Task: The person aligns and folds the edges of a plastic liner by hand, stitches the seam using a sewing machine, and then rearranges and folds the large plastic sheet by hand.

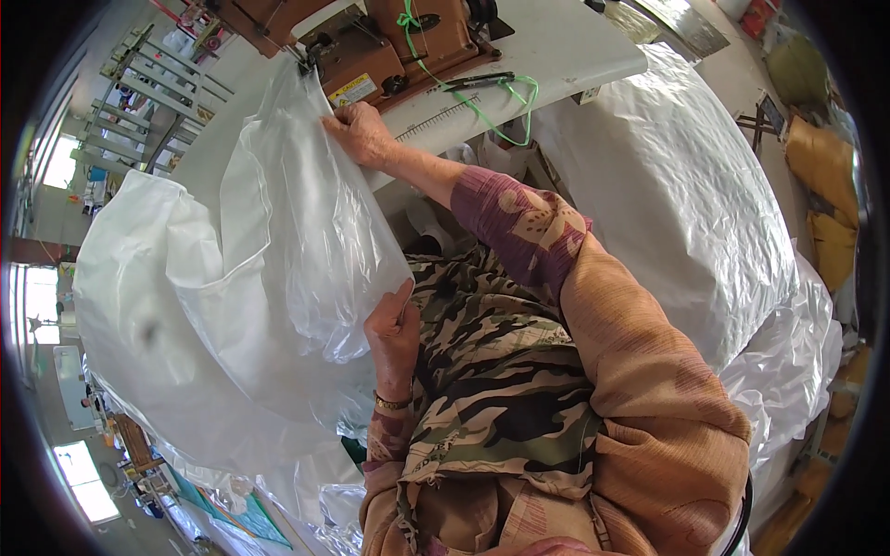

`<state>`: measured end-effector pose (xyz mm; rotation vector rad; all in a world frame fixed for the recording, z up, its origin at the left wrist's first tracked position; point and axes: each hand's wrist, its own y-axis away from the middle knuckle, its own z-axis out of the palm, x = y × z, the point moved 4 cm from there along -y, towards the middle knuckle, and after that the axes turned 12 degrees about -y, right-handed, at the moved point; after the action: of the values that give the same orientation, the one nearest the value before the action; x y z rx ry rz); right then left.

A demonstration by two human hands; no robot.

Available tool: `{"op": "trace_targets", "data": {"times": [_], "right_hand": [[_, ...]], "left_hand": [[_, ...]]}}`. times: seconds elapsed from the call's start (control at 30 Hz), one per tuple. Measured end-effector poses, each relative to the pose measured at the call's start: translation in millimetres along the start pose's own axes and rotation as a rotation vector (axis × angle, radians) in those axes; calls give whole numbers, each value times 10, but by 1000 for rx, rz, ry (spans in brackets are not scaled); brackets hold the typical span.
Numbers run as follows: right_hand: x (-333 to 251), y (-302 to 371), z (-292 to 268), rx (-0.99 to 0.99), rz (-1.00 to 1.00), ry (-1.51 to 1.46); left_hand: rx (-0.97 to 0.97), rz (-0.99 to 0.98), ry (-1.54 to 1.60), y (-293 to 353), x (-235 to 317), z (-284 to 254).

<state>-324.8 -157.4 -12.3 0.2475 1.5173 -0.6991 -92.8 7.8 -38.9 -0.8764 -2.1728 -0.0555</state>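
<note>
A large white plastic bag (176,343) with a clear plastic liner (338,269) spreads over the left side, its upper end running up to the needle area of a brown sewing machine (357,60). My right hand (362,135) is closed on the edge of this plastic, just in front of the machine. Lower down, my left hand (393,335) pinches the same edge, fist turned toward my body, with a bracelet on the wrist. Between the two hands the edge runs fairly straight. The fingertips of both hands are partly hidden.
On the white machine table (575,56) lie a black pen-like tool (477,82) and a green cord (530,97). More white plastic sheeting (667,204) is heaped at the right. Metal racks (153,97) stand at the far left, orange-brown sacks (820,167) at the far right.
</note>
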Motion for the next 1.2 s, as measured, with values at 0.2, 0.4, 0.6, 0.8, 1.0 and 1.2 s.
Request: {"op": "trace_targets", "data": {"times": [0.2, 0.4, 0.6, 0.8, 1.0, 1.2], "right_hand": [[-58, 45, 12, 54, 33, 49], [-41, 48, 2, 57, 42, -33], [-28, 30, -25, 54, 5, -19], [-78, 69, -74, 39, -46, -122], [-57, 74, -94, 10, -112, -129], [1, 16, -82, 62, -111, -323]], "left_hand": [[2, 67, -35, -181, -101, 11], [67, 157, -108, -468, -107, -22], [97, 231, -214, -893, -13, -36], [226, 354, -348, -1418, 102, -107], [264, 384, -556, -1963, 143, -187], [388, 439, -585, -2312, 179, -176]]}}
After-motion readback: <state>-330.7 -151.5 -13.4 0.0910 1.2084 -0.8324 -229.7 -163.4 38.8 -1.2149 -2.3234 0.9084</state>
